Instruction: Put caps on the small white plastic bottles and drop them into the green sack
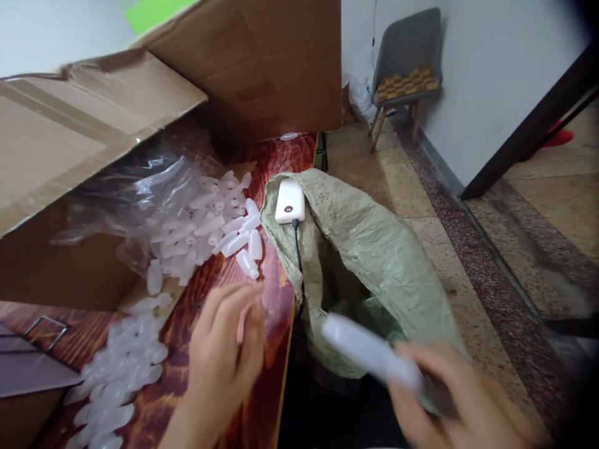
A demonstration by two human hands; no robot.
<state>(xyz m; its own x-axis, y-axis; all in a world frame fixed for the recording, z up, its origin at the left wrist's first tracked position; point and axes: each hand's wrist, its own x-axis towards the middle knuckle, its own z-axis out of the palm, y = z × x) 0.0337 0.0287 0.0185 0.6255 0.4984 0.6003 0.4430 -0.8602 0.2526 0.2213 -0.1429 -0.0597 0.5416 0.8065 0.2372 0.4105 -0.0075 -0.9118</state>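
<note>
My left hand (229, 349) hovers over the red patterned table (276, 168), fingers curled together; a small pale piece seems pinched at the fingertips, but motion blur hides what it is. My right hand (463, 402) is low on the right, beside the table edge, closed round a blurred white plastic bottle (369, 352) that points toward the open green woven sack (374, 249). Several small translucent bottles (210, 227) spill out of a clear plastic bag (135, 187) inside a tipped cardboard box (70, 125). More of them lie in a heap (116, 374) near my left wrist.
A white power bank (290, 201) with a black cable rests on the sack's rim. A second cardboard box (262, 62) stands at the back of the table. On the tiled floor by the wall stands a grey chair (405, 62). A flat grey object (32, 368) lies at left.
</note>
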